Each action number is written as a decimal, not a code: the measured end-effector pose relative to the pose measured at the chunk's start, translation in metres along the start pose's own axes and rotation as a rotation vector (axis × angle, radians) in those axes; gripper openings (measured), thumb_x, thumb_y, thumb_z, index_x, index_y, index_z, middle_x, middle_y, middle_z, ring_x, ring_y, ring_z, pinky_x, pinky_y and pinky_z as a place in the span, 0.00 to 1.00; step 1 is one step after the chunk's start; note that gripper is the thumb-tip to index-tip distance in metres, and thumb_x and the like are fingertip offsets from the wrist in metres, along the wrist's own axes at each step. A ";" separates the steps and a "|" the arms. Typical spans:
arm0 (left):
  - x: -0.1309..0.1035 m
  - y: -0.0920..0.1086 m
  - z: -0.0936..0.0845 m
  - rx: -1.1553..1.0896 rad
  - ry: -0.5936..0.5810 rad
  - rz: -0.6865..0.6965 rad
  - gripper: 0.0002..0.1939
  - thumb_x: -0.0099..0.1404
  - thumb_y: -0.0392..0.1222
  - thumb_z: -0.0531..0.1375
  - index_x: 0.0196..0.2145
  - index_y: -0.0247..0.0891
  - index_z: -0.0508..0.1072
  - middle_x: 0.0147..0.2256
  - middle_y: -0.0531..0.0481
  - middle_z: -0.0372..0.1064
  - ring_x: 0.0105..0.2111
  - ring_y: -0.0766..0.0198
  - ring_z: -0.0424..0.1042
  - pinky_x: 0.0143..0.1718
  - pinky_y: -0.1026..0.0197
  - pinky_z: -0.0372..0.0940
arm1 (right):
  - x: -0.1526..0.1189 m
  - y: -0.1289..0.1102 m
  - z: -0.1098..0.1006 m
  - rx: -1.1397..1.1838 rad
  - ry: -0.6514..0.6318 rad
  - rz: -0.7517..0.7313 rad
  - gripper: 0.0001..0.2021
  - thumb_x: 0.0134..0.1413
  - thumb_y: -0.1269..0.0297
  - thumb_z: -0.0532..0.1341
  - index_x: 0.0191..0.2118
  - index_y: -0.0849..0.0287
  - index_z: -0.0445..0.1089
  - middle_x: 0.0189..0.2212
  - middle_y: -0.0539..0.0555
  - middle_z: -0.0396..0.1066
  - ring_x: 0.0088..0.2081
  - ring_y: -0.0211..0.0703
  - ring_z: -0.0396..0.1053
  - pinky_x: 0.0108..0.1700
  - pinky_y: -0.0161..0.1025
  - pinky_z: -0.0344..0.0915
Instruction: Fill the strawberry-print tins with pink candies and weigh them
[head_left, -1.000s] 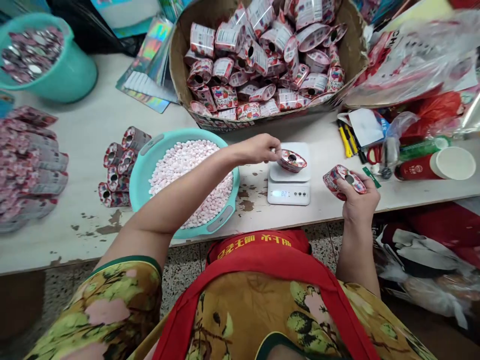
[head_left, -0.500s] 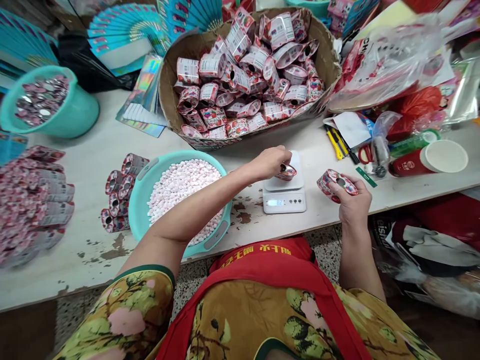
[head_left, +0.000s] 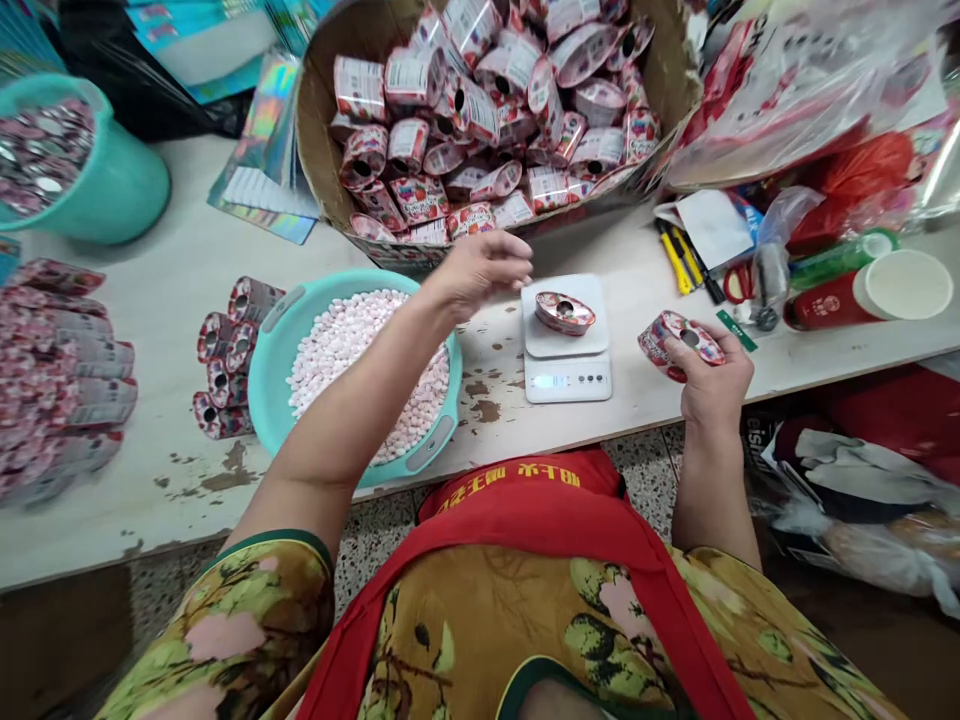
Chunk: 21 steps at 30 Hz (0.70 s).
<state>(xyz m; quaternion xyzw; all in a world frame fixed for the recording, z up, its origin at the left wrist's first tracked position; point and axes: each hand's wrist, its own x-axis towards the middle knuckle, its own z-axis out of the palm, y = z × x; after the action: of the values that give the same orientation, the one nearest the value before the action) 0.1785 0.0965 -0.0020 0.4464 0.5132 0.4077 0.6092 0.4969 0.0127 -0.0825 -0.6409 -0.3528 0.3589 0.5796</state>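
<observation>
On the white digital scale rests a small oval candy box, red and pink with a dark round hole in its top. My left hand hangs left of the scale with loosely stretched fingers and nothing visible in it. To the right of the scale, my right hand grips a second oval candy box, thumb across its holed face. Beneath my left forearm stands a turquoise basin of pale pink candies. The digits on the scale's display are too blurred to read.
A large cardboard box heaped with similar candy boxes stands behind. More candy boxes are stacked left of the basin. At far left are a turquoise bucket and a pile of packages. A red paper cup and cutters lie right.
My left hand has let go of the candy box on the scale and moved left, its fingers loosening. My right hand still holds its box. The view has tilted slightly downward.
</observation>
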 end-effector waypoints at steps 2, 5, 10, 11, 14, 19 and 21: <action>-0.016 0.008 -0.035 -0.123 0.147 -0.014 0.10 0.55 0.29 0.69 0.33 0.36 0.74 0.29 0.51 0.73 0.27 0.69 0.70 0.28 0.66 0.63 | 0.000 0.002 -0.002 0.024 0.004 0.008 0.27 0.29 0.60 0.79 0.42 0.59 0.77 0.37 0.51 0.78 0.38 0.45 0.77 0.43 0.47 0.78; -0.044 0.014 -0.091 -0.219 0.349 -0.017 0.06 0.62 0.36 0.68 0.33 0.37 0.74 0.29 0.52 0.72 0.26 0.72 0.65 0.25 0.68 0.59 | 0.001 0.005 -0.004 0.033 0.002 0.009 0.27 0.30 0.60 0.79 0.42 0.59 0.76 0.37 0.51 0.77 0.38 0.46 0.77 0.42 0.47 0.79; -0.085 0.001 -0.138 0.059 0.426 -0.189 0.07 0.61 0.41 0.69 0.35 0.37 0.76 0.25 0.54 0.69 0.25 0.71 0.60 0.26 0.66 0.58 | 0.001 0.006 -0.002 0.035 0.007 0.004 0.27 0.29 0.61 0.79 0.42 0.59 0.77 0.36 0.50 0.76 0.38 0.45 0.76 0.43 0.46 0.79; -0.089 0.000 -0.137 0.134 0.385 -0.189 0.08 0.60 0.41 0.70 0.35 0.37 0.76 0.26 0.53 0.69 0.24 0.70 0.59 0.26 0.65 0.56 | 0.001 0.005 -0.001 0.032 0.006 0.000 0.27 0.29 0.61 0.79 0.42 0.59 0.77 0.37 0.50 0.76 0.38 0.44 0.76 0.44 0.46 0.79; -0.092 0.003 -0.120 0.297 0.280 -0.122 0.11 0.55 0.43 0.70 0.35 0.37 0.77 0.26 0.51 0.67 0.24 0.68 0.60 0.24 0.64 0.53 | -0.002 0.003 0.001 0.016 -0.004 0.000 0.27 0.30 0.61 0.79 0.42 0.59 0.77 0.37 0.51 0.76 0.39 0.44 0.76 0.45 0.46 0.78; -0.056 0.012 -0.062 0.575 0.020 0.012 0.10 0.59 0.45 0.64 0.33 0.35 0.75 0.26 0.52 0.66 0.25 0.67 0.60 0.28 0.63 0.54 | -0.006 -0.001 0.000 0.012 0.005 0.029 0.28 0.29 0.59 0.80 0.42 0.60 0.77 0.37 0.52 0.78 0.38 0.43 0.76 0.42 0.42 0.77; -0.036 0.005 -0.031 0.724 -0.089 0.064 0.11 0.63 0.47 0.63 0.33 0.35 0.76 0.27 0.52 0.69 0.28 0.66 0.63 0.31 0.62 0.56 | -0.006 -0.001 0.000 0.012 0.013 0.045 0.28 0.28 0.59 0.80 0.41 0.60 0.78 0.37 0.52 0.78 0.37 0.42 0.76 0.40 0.40 0.77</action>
<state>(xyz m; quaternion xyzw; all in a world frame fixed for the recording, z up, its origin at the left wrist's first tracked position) 0.1428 0.0674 0.0101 0.6661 0.5832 0.1987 0.4204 0.4936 0.0074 -0.0810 -0.6476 -0.3324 0.3700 0.5772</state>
